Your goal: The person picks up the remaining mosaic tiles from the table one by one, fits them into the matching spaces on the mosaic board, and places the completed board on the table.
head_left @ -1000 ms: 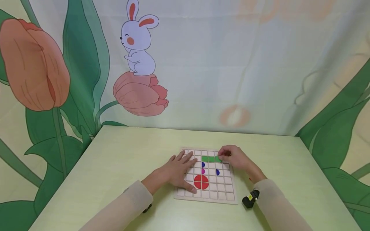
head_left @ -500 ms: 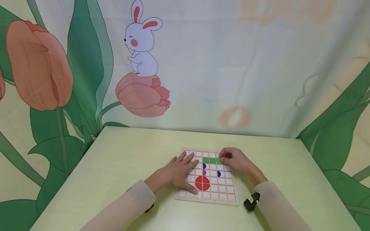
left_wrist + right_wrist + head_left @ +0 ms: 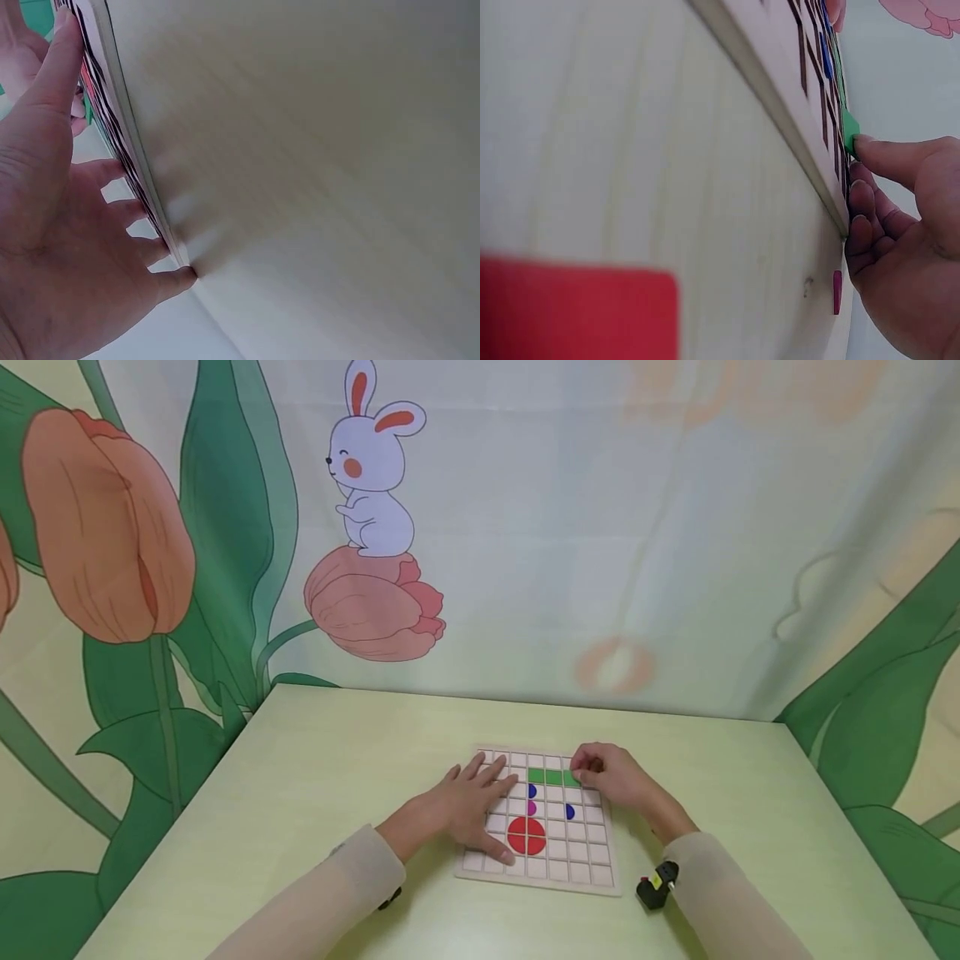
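A pale wooden grid board (image 3: 577, 868) lies flat on the table. My left hand (image 3: 468, 810) rests on its left side with the fingers spread. Near the board's upper right, my right hand (image 3: 609, 772) pinches a green tile (image 3: 850, 129) between thumb and fingers; the right wrist view shows it tilted up from the board. It is at the right end of a green row (image 3: 546, 777). Below sit blue half-round pieces (image 3: 570, 812), a magenta half-round piece (image 3: 532, 808) and a red circle (image 3: 527, 836) made of quarter pieces. My left hand covers several cells.
Beside the board's right edge, a thin magenta piece (image 3: 837, 292) lies on the table in the right wrist view. A red piece (image 3: 577, 311) is close to that camera. A black device (image 3: 656, 887) is at my right cuff. A printed curtain (image 3: 525, 527) hangs behind the table.
The head view has shifted slightly. Both hands keep nearly the same place on the board, and the right fingers stay at the green tile.
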`<state>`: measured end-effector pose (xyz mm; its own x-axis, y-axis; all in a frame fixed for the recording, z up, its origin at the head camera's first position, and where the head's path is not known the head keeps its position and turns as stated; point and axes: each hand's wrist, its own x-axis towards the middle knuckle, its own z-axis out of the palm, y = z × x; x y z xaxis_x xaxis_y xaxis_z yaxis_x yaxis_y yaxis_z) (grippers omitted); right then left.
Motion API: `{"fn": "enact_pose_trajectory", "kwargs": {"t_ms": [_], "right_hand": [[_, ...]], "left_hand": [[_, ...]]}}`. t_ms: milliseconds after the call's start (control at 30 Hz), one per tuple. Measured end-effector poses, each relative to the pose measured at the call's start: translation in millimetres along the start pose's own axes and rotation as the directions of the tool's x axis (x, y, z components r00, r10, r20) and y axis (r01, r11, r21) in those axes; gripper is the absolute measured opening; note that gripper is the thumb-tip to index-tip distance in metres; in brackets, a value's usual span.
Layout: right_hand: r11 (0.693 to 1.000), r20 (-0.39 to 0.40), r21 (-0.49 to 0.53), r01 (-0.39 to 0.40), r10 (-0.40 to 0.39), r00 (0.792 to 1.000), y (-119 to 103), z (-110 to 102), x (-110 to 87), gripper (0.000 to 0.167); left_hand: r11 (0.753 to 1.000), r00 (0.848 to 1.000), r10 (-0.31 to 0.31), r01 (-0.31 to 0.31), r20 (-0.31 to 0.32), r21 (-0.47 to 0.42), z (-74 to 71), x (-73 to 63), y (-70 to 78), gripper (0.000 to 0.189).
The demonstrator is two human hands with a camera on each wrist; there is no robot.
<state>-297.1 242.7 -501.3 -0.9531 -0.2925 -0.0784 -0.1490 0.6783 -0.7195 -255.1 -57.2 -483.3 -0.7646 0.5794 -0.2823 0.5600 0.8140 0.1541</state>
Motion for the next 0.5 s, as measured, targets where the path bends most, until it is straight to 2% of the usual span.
{"fn": "enact_pose_trajectory", "kwargs": {"t_ms": [500], "right_hand": [[0.999, -0.013, -0.031, 0.009, -0.010, 1.000, 2.1, 2.2, 2.2, 0.007]], "left_hand": [[1.000, 1.000, 0.011, -0.011, 0.005, -0.013, 0.3, 0.9, 0.2, 0.128]]}}
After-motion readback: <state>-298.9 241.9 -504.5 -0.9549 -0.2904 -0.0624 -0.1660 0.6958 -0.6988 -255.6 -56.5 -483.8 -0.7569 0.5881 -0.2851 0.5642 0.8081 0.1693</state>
